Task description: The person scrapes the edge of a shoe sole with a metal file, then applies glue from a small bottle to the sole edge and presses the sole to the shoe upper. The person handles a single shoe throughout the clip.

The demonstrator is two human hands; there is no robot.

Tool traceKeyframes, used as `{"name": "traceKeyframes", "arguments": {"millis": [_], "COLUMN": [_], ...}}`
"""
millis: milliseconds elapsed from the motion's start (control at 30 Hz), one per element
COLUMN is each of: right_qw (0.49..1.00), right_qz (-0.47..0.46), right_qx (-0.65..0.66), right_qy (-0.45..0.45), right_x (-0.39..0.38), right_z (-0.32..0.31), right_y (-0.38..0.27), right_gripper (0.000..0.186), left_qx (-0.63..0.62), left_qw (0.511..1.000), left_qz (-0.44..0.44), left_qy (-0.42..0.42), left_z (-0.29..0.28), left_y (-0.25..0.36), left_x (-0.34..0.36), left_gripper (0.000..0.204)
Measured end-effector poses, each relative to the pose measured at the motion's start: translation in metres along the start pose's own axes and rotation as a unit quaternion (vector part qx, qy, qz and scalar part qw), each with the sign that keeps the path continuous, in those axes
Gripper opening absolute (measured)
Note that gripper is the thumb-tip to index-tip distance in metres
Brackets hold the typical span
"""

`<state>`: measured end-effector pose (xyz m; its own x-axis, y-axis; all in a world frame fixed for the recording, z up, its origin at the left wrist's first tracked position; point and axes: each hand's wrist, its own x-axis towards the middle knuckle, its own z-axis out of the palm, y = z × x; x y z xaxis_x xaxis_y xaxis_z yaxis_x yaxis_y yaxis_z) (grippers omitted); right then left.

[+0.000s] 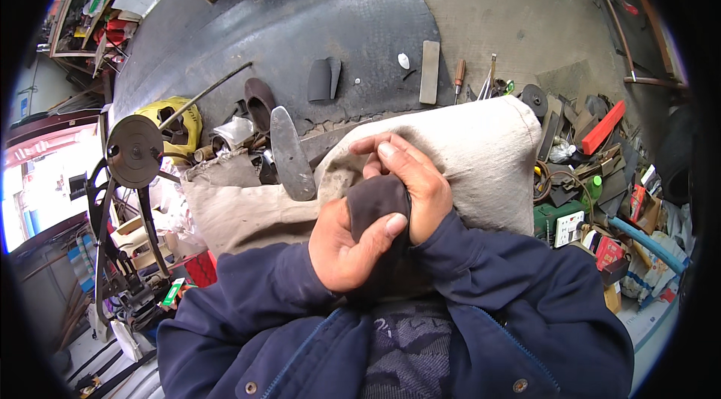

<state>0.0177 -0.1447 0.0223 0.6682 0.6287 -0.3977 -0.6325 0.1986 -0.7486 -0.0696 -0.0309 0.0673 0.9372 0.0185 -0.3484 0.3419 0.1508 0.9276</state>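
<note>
A dark brown shoe [378,204] with a smooth upper is held low in front of my body, its lower part lost among sleeves and shadow. Closed round its near left side is my left hand [342,249], the thumb pressed along the upper. My right hand [420,185] bends over the shoe's far right side, thumb and fingertips drawn together. Whatever sits in that pinch is too small or hidden to make out. A beige cloth apron [481,151] covers my lap beneath both hands. Just left of them stands a grey sole-shaped plate [291,155].
Another brown shoe [259,104] lies beyond the apron. A black wheel machine [135,151] stands at left. On the dark mat [285,31] are curved black pieces [323,79], and beside it a flat grey bar [429,72] and a screwdriver [460,80]. Scraps and tools crowd the right.
</note>
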Motion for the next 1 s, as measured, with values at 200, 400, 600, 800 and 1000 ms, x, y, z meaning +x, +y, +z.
{"name": "traceKeyframes", "arguments": {"millis": [200, 400, 600, 800, 1000], "right_qw": [0.995, 0.966, 0.94, 0.975, 0.996], "right_qz": [0.021, 0.015, -0.087, -0.018, -0.075], "right_qx": [0.097, 0.242, 0.297, 0.219, 0.041], "right_qy": [-0.029, -0.094, -0.145, -0.035, 0.004], "right_x": [0.014, -0.004, -0.017, -0.026, -0.039], "right_z": [0.007, 0.018, 0.023, 0.014, 0.001], "right_y": [-0.018, -0.046, -0.075, -0.052, -0.025], "right_gripper": [0.051, 0.069, 0.074, 0.067, 0.061], "left_qx": [0.078, 0.184, 0.331, 0.295, 0.202], "left_qw": [0.994, 0.972, 0.874, 0.88, 0.926], "left_qz": [0.064, 0.099, 0.317, 0.326, 0.287], "left_qy": [-0.053, -0.108, -0.159, -0.179, -0.143], "left_z": [-0.012, -0.004, 0.005, -0.002, 0.003], "left_y": [0.017, 0.073, 0.109, 0.066, 0.012], "left_x": [0.021, 0.015, 0.023, 0.027, 0.007], "left_gripper": [0.008, 0.006, 0.014, 0.02, 0.017]}}
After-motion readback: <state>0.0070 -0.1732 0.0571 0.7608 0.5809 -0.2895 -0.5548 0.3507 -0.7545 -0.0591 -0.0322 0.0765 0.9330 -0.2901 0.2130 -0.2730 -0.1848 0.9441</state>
